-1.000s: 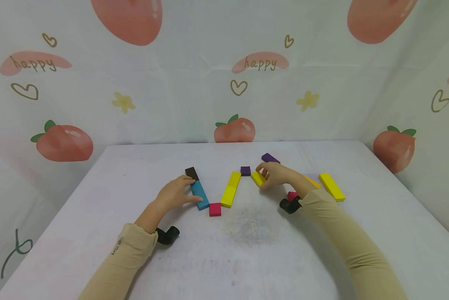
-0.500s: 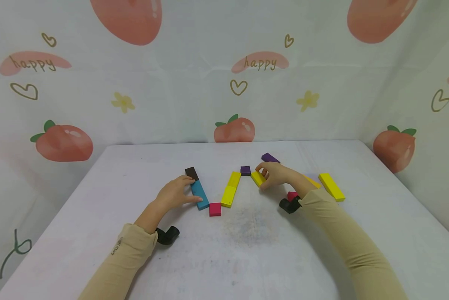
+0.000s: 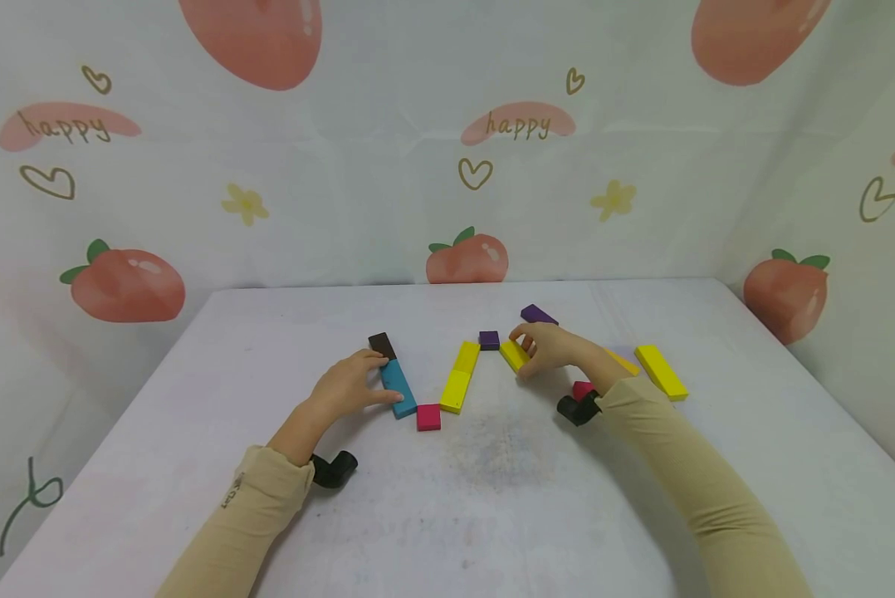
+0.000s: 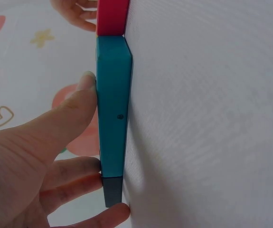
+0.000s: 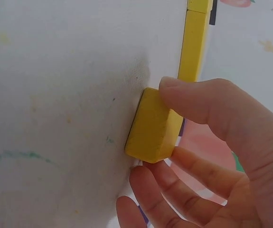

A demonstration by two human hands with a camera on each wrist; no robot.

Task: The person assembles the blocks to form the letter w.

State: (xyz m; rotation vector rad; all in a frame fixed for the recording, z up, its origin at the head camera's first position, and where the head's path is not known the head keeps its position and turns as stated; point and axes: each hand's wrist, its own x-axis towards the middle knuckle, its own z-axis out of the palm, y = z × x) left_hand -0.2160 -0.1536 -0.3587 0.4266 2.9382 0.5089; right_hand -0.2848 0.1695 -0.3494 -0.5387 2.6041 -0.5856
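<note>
In the head view, wooden blocks lie flat in a zigzag. My left hand (image 3: 346,386) spreads over the blue block (image 3: 398,388), whose far end meets a dark block (image 3: 383,345). Its thumb rests on the blue block in the left wrist view, and the fingers touch around where the two join. A red block (image 3: 428,418) sits at the blue one's near end, beside two yellow blocks (image 3: 460,376) in line. Past the purple block (image 3: 489,340), my right hand (image 3: 552,347) pinches a short yellow block (image 5: 150,126) between thumb and fingers, low at the table.
Around the right forearm lie a purple block (image 3: 539,315), an orange-yellow block (image 3: 623,362) partly covered by the arm, a long yellow block (image 3: 661,373) and a partly hidden red block (image 3: 582,389). A printed cloth (image 3: 388,199) hangs behind the white table (image 3: 418,531).
</note>
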